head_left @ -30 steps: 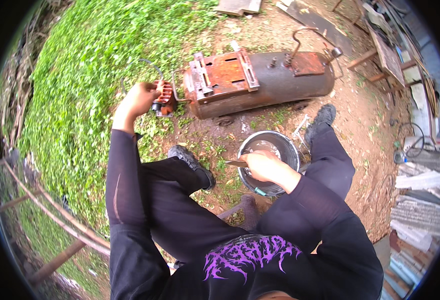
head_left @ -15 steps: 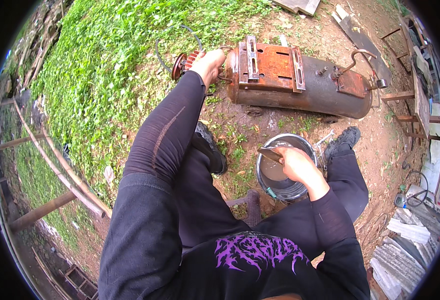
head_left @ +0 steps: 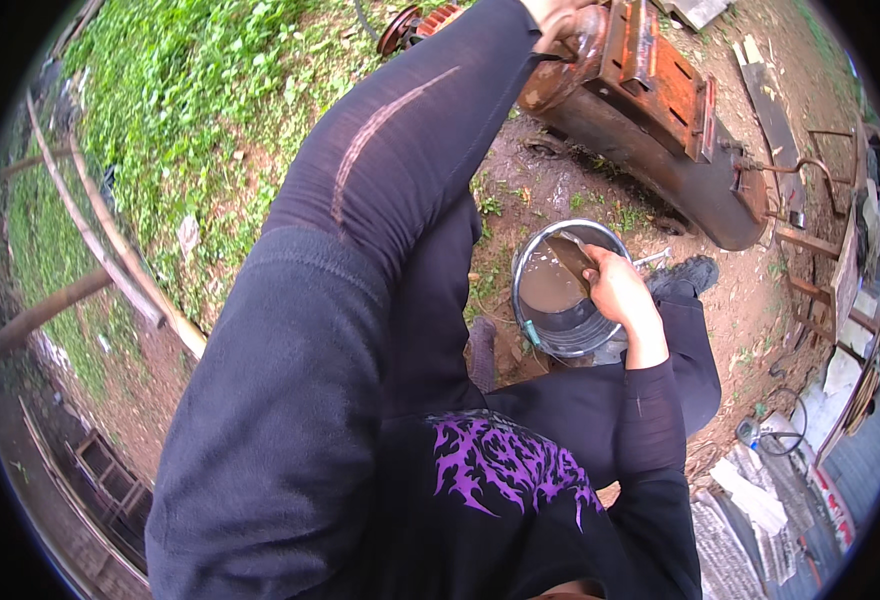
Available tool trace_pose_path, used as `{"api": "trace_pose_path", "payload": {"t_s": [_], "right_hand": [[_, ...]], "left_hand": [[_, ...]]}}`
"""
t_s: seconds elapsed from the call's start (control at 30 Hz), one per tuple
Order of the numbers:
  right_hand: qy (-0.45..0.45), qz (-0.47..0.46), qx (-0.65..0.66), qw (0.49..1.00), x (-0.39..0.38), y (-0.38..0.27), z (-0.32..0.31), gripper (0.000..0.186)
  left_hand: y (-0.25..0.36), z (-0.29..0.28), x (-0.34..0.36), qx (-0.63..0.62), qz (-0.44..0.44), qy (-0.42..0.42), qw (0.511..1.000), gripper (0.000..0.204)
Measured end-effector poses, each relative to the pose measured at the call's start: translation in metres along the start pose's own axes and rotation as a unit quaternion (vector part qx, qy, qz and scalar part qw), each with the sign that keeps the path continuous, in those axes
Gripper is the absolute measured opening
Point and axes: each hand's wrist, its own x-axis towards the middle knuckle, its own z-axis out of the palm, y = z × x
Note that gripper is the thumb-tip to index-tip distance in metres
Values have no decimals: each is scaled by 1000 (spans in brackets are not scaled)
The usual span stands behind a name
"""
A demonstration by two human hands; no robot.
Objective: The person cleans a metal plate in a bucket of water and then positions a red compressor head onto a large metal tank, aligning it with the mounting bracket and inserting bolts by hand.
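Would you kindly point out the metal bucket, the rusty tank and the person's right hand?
Metal bucket (head_left: 535, 335): head view, on its left rim.
Rusty tank (head_left: 695, 190): head view, on its curved side wall.
Right hand (head_left: 615, 290): head view, on the back of the hand.

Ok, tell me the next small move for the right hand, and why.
Probably lift the right hand clear of the metal bucket: it grips a flat tool dipped into muddy water, while the left hand already rests on the rusty tank.
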Motion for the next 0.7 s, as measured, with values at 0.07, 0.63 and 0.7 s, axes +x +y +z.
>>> {"api": "trace_pose_path", "payload": {"t_s": [0.07, 0.63, 0.7], "right_hand": [[-1, -3, -3, 1000, -2, 1, 3, 39], [-16, 23, 5, 1000, -10, -9, -12, 41], [4, 13, 21, 1000, -12, -1, -13, 41]], "left_hand": [[1, 3, 7, 3, -9, 14, 1000, 25], [-1, -51, 40, 15, -49, 89, 995, 41], [3, -23, 61, 33, -82, 281, 956, 56]]}}
